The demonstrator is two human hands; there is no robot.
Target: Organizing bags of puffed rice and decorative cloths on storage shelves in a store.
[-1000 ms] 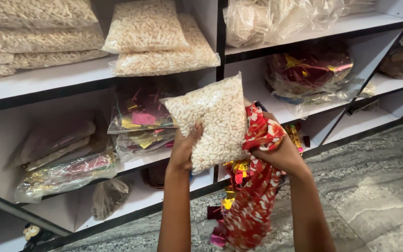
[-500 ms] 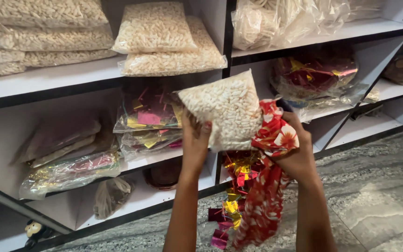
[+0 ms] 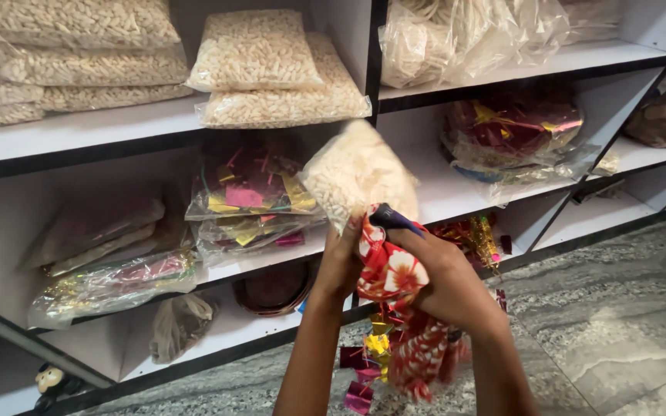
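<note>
The clear bag of white puffed snack [image 3: 360,173] now sits higher and farther back than it did a second ago: then it hung in front of the person's chest, broad face to the camera, and now it is tipped and pushed toward the middle shelf [image 3: 456,202], its top edge just below the upper shelf's front lip. Both arms have stretched forward with it.

The left hand [image 3: 341,258] is clamped on the bag's lower edge, fingers wrapped under it. The right hand [image 3: 445,281] is closed around a bundle of red flowered cloth [image 3: 391,273] with a dark tip poking out, and its knuckles press against the bag's bottom corner, so this grip carries the cloth while helping steady the bag. Shiny foil streamers [image 3: 368,362] dangle from the bundle, below the bag.

Relative to the bag: just to its left lie flat packets of coloured foil pieces [image 3: 248,196]; above it, on the upper shelf, rest two stacked bags of the same pale snack [image 3: 271,73]; to its right sits a clear sack of red and gold decorations [image 3: 514,135].

Judged from the shift, the bag is moving away from the body and into the shelf opening, but it is not yet resting on the board; both hands bear its weight.
</note>
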